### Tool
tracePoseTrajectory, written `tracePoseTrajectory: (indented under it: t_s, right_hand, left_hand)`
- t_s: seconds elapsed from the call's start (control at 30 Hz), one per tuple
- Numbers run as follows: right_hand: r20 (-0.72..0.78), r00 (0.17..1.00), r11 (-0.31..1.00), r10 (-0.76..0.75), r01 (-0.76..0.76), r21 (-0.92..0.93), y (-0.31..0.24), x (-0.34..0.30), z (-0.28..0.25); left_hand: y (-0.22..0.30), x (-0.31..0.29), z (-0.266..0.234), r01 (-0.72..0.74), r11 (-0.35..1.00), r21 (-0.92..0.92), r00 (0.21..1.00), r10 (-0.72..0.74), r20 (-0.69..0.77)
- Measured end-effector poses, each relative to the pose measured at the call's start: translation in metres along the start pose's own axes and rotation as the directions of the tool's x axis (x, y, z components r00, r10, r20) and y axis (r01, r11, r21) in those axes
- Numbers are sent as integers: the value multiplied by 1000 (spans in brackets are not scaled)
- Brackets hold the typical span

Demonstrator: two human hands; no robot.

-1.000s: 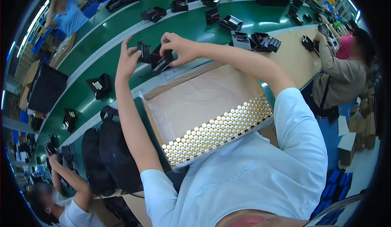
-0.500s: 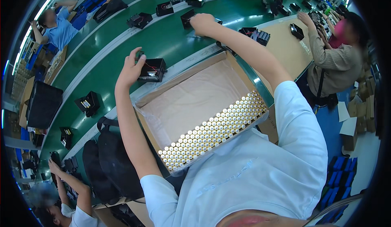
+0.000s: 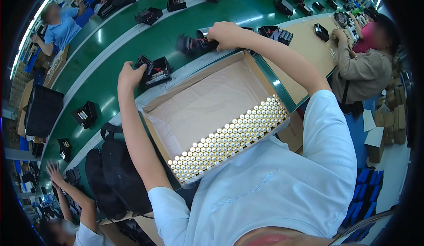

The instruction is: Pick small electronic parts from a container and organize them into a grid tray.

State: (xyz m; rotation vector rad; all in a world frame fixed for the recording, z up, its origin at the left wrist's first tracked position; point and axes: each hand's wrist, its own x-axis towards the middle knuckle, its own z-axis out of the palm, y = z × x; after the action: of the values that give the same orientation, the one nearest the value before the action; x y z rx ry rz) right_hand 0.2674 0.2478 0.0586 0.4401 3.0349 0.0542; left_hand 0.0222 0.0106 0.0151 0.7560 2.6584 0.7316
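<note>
My left hand grips a small black plastic part with its fingers and thumb. That part sits at the left side of an open black plastic box with red wires inside. Farther right, my right hand is closed on another black plastic box, which is smeared by motion; red wire shows on it. Between my arms lies a shallow cardboard box lined with clear film. Several rows of upright batteries with pale metal tops fill its near side.
A green conveyor belt curves past, carrying several black boxes, among them one at the left. A black backpack lies beside my left arm. Co-workers are at the right, upper left and lower left.
My left hand has moved left and closed on the small black part. My right hand has drawn the other black box nearer and to the left. Boxes on the belt have shifted left.
</note>
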Motion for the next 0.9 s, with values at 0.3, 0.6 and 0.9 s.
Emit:
tracePoseTrajectory:
  t_s: [0.3,0.6,0.9]
  right_hand:
    - [-107,977,983,-182,179,-39,-16,-33,-17]
    - [50,791,623,-610,441,646,-157,-82,-10]
    - [144,634,556,-760,519,649,-231,-64,14]
  left_hand:
    - [-7,17,-1,-136,788,-600,989,144,-36]
    - [1,11,10,-64,418,-906,991,136,-8]
    - [-13,29,16,-51,483,-874,997,77,-15]
